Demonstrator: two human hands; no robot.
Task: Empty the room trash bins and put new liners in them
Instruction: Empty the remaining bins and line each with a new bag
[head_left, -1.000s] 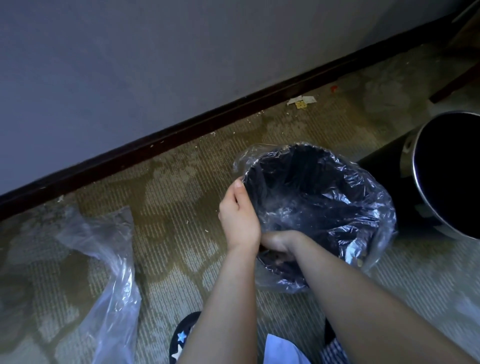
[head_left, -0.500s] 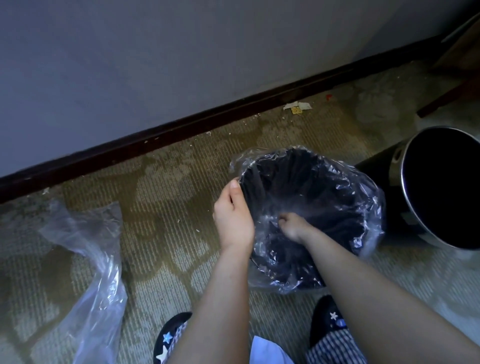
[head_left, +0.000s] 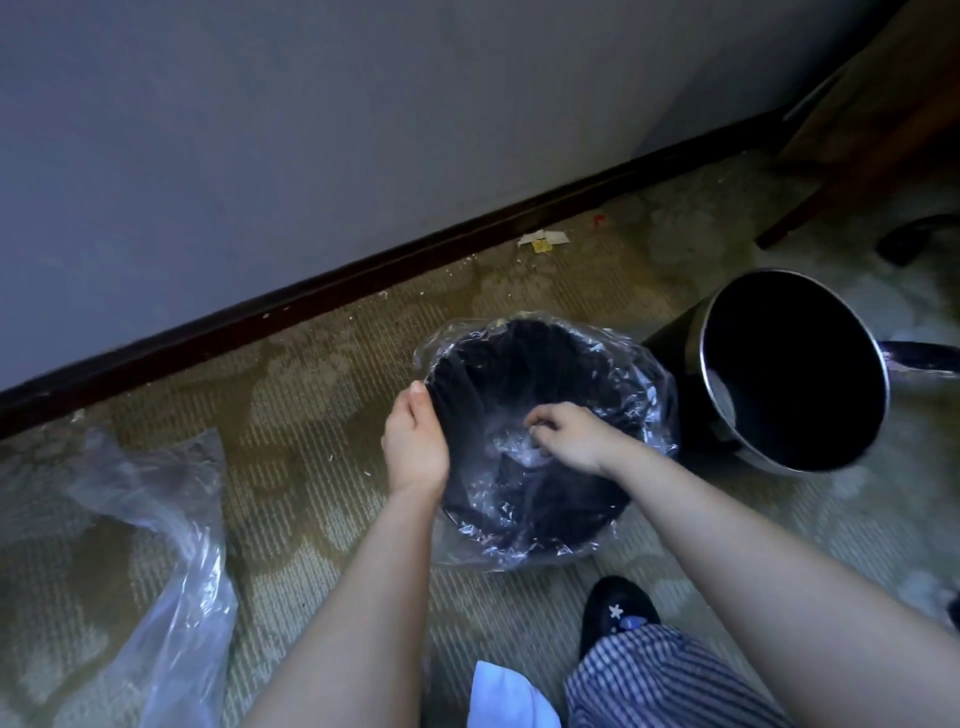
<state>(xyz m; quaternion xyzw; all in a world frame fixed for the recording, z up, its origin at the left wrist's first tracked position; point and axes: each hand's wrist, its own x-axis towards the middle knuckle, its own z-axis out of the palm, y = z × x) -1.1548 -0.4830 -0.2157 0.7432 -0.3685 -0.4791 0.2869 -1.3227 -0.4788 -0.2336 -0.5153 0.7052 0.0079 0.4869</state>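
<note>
Black bin (head_left: 524, 332), clear liner (head_left: 652, 410): left hand (head_left: 415, 441) clamps liner on rim; right hand (head_left: 566, 436), now moved to bin's centre, pinches bunched film; liner nearly seated

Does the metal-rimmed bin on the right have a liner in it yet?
No: the metal-rimmed bin shows a bare rim and dark inside, no plastic visible.

Lined bin (head_left: 519, 364): second bin (head_left: 789, 374) close right, open carpet (head_left: 311, 389) left.
</note>
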